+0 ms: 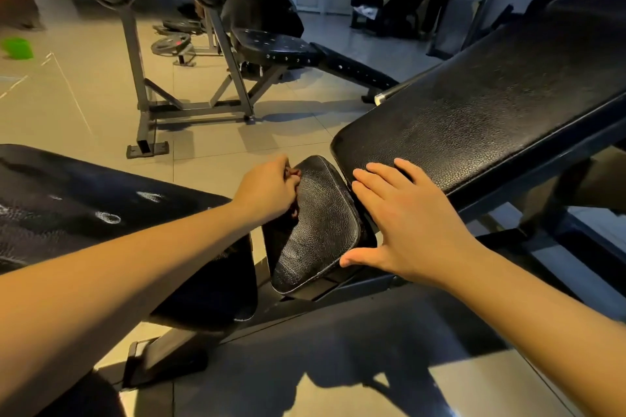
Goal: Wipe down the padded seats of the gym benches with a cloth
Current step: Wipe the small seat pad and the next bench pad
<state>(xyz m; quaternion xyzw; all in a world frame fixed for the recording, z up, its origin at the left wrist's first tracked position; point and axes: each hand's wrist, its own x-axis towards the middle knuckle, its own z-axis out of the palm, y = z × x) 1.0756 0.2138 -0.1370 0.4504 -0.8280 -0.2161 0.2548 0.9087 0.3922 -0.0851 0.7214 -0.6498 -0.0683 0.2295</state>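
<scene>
Our left hand [271, 186] curls against the left edge of the seat pad [321, 227], though whether it grips a cloth we cannot tell. The pad lies between our hands, its long axis running away from us. Our right hand [406, 223] rests flat, fingers straight, on the lower end of the inclined back pad [491, 105].

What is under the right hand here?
The right hand lies flat across the gap between the small seat pad and the long back pad, fingertips on the latter. Whatever sits below the palm is covered.
</scene>
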